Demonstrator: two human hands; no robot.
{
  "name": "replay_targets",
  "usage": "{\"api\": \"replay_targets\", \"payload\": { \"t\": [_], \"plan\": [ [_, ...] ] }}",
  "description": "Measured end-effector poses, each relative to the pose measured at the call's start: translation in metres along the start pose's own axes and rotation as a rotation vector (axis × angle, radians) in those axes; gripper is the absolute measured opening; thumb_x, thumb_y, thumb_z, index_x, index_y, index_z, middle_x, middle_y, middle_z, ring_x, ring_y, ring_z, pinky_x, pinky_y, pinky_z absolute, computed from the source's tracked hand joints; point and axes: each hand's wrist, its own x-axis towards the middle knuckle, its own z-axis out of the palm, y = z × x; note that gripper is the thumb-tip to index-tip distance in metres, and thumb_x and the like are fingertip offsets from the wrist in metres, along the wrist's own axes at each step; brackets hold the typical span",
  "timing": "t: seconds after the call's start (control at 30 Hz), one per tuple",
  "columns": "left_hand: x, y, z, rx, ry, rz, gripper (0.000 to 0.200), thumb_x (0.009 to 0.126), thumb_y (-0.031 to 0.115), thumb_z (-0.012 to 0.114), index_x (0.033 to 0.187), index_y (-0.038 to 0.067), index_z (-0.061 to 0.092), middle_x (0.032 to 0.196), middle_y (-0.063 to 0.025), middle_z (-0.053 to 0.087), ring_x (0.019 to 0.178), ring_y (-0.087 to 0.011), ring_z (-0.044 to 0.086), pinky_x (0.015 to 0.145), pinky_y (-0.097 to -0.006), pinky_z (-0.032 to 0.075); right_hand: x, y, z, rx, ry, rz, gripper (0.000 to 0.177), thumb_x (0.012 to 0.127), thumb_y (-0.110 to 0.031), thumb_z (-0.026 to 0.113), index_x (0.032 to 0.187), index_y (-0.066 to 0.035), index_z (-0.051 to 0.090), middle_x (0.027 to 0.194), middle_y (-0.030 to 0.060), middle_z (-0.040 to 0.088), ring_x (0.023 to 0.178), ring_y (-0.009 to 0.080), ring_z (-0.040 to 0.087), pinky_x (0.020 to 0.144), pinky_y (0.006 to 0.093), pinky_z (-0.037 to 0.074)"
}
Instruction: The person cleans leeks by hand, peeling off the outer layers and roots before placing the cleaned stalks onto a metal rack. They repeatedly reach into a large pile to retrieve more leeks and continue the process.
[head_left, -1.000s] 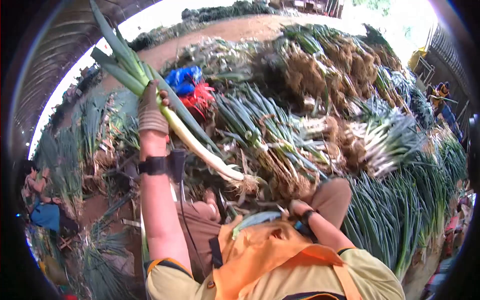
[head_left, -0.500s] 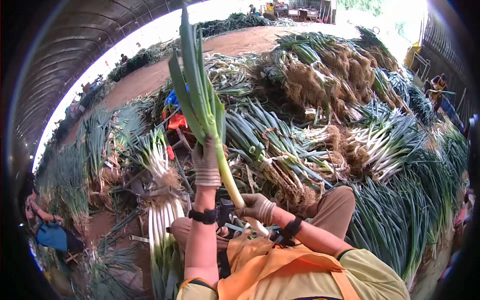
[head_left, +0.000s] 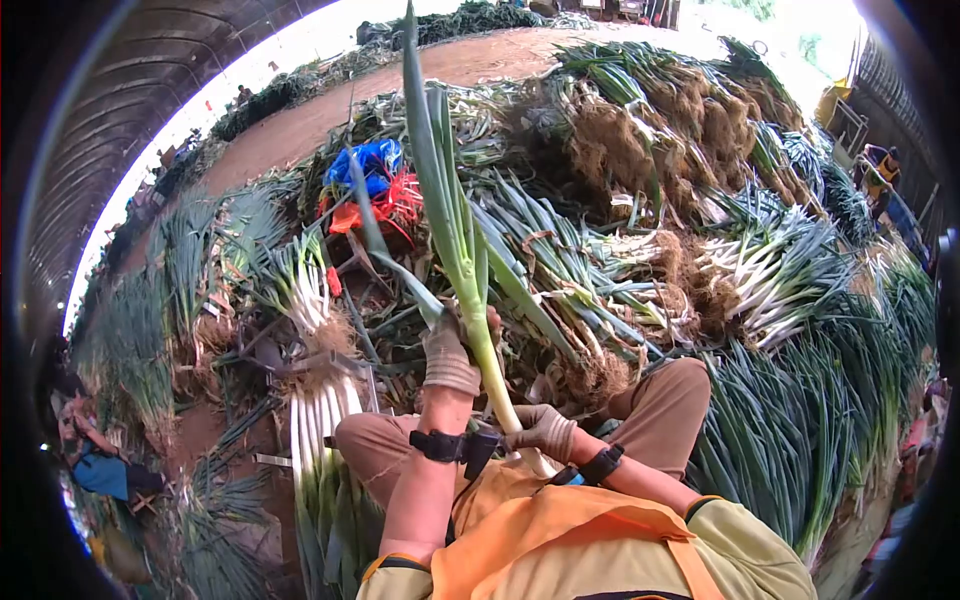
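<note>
A long green onion stands tilted in front of my body, white end down near my lap. My left hand, in a striped-cuff glove, is closed around it at the upper stalk. One outer leaf bends away to the left by that hand, and another slants off to the right. My gloved right hand grips the white shaft lower down. The onion's bottom tip is partly hidden by my right hand and the orange apron.
Trimmed white-stemmed onions lie to my left by a metal frame. Rooted onions pile up ahead and green bunches lie at right. Blue plastic and red netting lie ahead. Other people sit left and stand far right.
Both hands and the onion have shifted slightly right, the left hand also downward. Outer leaves have come apart from the stalk and spread to either side.
</note>
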Motion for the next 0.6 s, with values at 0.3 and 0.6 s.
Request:
{"api": "replay_targets", "payload": {
  "t": [0.3,0.6],
  "plan": [
    [-0.022,0.042,-0.038,0.644,-0.227,-0.479,0.015,0.078,0.019,0.055,0.074,0.005,0.060,0.063,-0.0092,0.058,0.054,-0.0216,0.057,0.051,-0.0343,0.049,-0.007,0.006,-0.007,-0.089,-0.216,0.124,0.040,0.073,-0.008,0.067,0.111,-0.003,0.054,0.093,0.0014,0.059,0.083,0.0085,0.055,0.076,0.0251,0.046],
    [-0.021,0.002,-0.097,1.322,0.072,-0.105,0.028,0.083,0.032,0.048,0.095,0.010,0.060,0.091,-0.0127,0.062,0.086,-0.0254,0.060,0.073,-0.0350,0.047,-0.004,0.003,-0.002,-0.107,-0.142,0.028,0.039,0.072,-0.004,0.065,0.110,-0.003,0.055,0.088,-0.0013,0.059,0.076,0.0061,0.053,0.069,0.0231,0.047]
  ]
}}
